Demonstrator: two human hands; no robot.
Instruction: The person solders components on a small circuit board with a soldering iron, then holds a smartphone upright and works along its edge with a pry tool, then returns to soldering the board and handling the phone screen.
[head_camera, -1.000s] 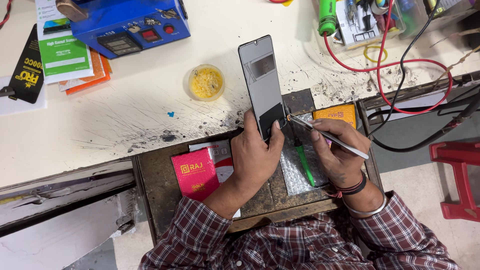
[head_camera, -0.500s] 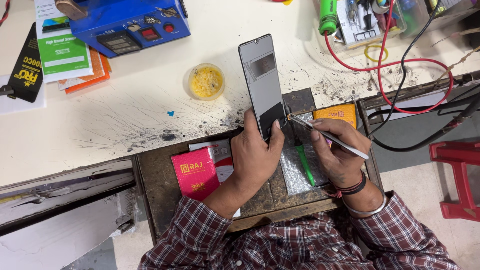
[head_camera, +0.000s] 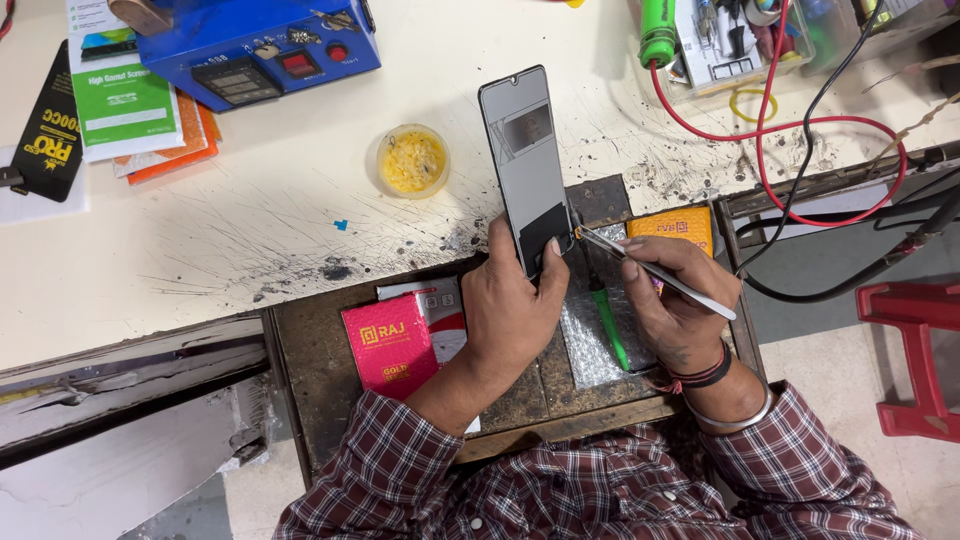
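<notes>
My left hand (head_camera: 515, 310) grips the near end of a smartphone (head_camera: 524, 160), which lies glass-up and points away from me across the scratched white bench. My right hand (head_camera: 678, 300) holds metal tweezers (head_camera: 650, 270), with their tips touching the phone's lower right edge. Under my right hand lie a piece of bubble wrap (head_camera: 585, 340) and a green tool (head_camera: 607, 325).
A small round tub of yellow paste (head_camera: 412, 160) sits left of the phone. A blue heating machine (head_camera: 255, 45) stands at the back left beside cards and packets (head_camera: 120, 110). Red and orange boxes (head_camera: 388, 345) lie in the open drawer. Red and black cables (head_camera: 800, 120) run at the right.
</notes>
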